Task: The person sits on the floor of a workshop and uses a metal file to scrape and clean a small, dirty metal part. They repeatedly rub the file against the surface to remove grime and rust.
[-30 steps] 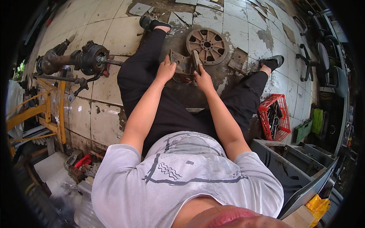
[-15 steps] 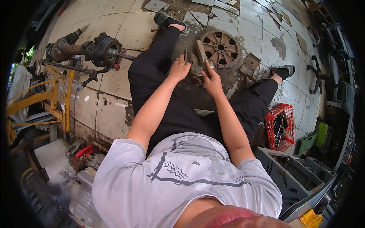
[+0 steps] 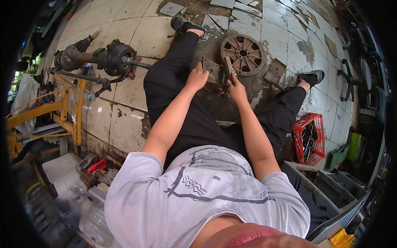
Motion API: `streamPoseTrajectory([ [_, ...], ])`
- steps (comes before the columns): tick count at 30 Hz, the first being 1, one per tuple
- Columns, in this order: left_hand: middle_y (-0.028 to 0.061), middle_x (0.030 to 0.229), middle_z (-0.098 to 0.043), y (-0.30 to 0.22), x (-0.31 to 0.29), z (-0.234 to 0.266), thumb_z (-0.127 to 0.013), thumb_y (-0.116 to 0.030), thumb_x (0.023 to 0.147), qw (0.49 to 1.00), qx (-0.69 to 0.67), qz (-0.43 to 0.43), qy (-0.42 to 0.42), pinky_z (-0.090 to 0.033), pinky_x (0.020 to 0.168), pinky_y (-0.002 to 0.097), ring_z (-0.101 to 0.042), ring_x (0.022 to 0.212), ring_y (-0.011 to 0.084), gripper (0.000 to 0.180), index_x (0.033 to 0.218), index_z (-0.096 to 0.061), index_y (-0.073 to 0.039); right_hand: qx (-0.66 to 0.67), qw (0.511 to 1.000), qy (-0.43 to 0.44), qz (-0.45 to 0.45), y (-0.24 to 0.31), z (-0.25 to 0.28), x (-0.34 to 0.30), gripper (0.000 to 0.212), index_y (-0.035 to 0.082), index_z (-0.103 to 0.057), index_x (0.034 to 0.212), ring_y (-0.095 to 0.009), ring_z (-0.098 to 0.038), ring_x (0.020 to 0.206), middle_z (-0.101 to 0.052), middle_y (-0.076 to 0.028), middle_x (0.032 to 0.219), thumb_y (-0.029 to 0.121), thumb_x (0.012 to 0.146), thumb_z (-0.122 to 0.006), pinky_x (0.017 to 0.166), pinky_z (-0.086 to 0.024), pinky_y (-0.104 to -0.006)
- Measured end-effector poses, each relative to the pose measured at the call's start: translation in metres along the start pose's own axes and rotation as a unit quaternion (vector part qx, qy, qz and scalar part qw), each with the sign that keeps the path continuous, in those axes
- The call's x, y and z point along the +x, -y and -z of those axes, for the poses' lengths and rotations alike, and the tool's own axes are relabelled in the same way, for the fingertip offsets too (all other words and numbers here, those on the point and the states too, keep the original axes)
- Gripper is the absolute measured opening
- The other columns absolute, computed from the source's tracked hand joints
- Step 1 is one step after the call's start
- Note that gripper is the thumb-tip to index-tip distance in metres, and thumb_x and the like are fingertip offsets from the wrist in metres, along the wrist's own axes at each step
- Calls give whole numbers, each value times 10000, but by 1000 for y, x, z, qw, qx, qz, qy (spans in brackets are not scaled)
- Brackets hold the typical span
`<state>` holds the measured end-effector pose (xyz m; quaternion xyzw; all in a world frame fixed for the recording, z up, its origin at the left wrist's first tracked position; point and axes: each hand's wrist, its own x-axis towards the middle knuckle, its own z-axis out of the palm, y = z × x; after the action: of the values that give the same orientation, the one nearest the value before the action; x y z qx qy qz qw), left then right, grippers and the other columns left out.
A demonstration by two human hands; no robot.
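Between my spread legs, my left hand grips the near left edge of a worn metal bracket plate, its index finger stretched along the edge. My right hand is closed round the handle of a long, narrow, tan-topped tool that looks like a wire brush. The brush slants over the right side of the bracket; whether its underside touches the metal is hidden. A rusty flywheel with a toothed rim lies flat just beyond the brush. A second bracket plate rests on the floor to its right.
An axle assembly stands at the left near a yellow metal frame. A red plastic basket of tools sits by my right leg, with a grey toolbox nearer me. Broken tiles lie at the far side.
The brush has drawn back toward me and now points less far forward, with my right hand slightly lower. More of the bracket's face shows. My left hand stays on it; the whole view shifted slightly.
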<state>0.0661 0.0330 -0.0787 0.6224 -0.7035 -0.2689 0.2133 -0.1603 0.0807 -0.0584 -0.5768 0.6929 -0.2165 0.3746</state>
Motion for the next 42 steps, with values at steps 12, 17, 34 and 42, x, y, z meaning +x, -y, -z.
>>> streamPoseTrajectory([
  [12,449,1451,-480,19,-2,-9,-555,-164,972,978,164,-129,-24,-575,953,525,-661,1143,534,342,1161,-695,84,44,998,21,-37,15,20,-1,553,223,-456,1613,-376,-674,1257,-692,-277,1319,232,1082,-608,1034,-505,-408],
  [17,430,1462,-481,-9,-1,-9,-549,-190,987,986,123,-114,-12,-556,988,522,-630,1203,523,422,1259,-637,121,80,992,-27,93,6,0,-18,579,200,-450,1615,-419,-672,1204,-695,-284,1275,265,1065,-619,1012,-510,-452],
  [34,411,1484,-469,-27,-4,13,-499,-226,1008,994,-72,80,20,-518,1025,523,-634,1186,511,553,1411,-508,152,6,991,3,136,15,22,-25,590,234,-476,1600,-463,-656,1127,-706,-272,1153,273,1035,-642,960,-506,-507],
  [42,412,1479,-470,-36,-10,23,-488,-199,1013,1000,9,-16,14,-513,1052,522,-623,1206,514,514,1384,-523,154,15,999,9,34,-5,14,-4,561,229,-485,1595,-464,-653,1185,-702,-300,1213,275,1051,-616,978,-509,-510],
])
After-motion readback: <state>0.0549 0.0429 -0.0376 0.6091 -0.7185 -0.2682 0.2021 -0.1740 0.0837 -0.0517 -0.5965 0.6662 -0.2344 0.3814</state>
